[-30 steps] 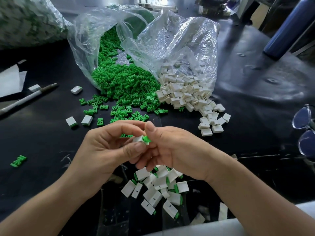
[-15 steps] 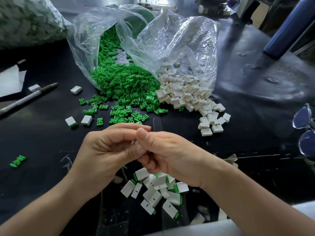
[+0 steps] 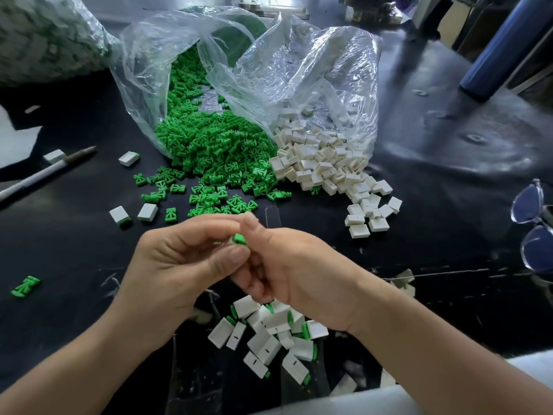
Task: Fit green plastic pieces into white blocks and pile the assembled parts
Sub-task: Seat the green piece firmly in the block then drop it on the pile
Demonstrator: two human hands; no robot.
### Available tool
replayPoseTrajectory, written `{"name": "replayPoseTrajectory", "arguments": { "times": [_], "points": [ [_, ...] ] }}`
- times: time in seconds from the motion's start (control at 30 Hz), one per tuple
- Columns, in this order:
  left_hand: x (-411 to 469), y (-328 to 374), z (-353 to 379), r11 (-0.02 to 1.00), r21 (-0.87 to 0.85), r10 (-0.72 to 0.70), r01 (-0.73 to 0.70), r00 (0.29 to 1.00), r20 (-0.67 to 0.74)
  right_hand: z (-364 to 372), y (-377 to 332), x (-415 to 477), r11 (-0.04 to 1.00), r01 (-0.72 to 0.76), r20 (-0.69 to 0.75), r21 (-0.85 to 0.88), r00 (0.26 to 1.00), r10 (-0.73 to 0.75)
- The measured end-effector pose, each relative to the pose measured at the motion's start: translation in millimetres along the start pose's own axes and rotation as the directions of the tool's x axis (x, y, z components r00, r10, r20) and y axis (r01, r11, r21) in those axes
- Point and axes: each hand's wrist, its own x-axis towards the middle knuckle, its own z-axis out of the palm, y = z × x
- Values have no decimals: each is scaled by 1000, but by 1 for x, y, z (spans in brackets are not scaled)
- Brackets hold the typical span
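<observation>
While I watch through the head camera, both hands meet over the black table, close to me. Left hand: fingers curled, thumb and forefinger pinching one green piece. Right hand: thumb pressed against that same piece from the other side, remaining fingers folded underneath. Only the green top pokes out between the fingertips. There may be a white block under it, but the fingers cover that spot and I can't tell.

Directly below the hands, the pile of assembled parts lies loose on the table, white bodies with green ends showing. Farther back, a clear bag spills a big heap of green pieces, and touching its right side a second bag spills white blocks. A few strays sit to the left, near a pen. Glasses lie at the right edge, and a blue bottle stands far right.
</observation>
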Motion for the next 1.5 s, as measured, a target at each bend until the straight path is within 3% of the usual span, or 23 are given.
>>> {"name": "replayPoseTrajectory", "arguments": {
  "times": [0.1, 0.33, 0.57, 0.77, 1.1, 1.5],
  "points": [
    [0, -2, -2, 997, -75, -16, 14, 1000, -18, -1, -1, -1, 999, -5, -7, 44, 1000, 5],
    [-1, -1, -6, 994, -70, -90, 88, 995, -34, -5, -1, -2, 1000, 19, -2, -8, 1000, -19],
    [-1, -1, -6, 986, -78, -149, 145, 988, -48, -6, 1, -2, 989, 51, -22, -141, 998, -55],
    [-1, -1, -5, 986, -72, -151, 149, 988, -17, -3, 3, 0, 975, 49, -59, -215, 996, -63],
    [0, -3, -1, 979, -148, -155, 141, 984, -84, -3, 13, 4, 911, 37, -195, -411, 972, -128],
    [-1, -4, -1, 976, -171, -153, 138, 985, -80, 2, 9, 2, 872, 54, -215, -487, 960, -180]
  ]
}}
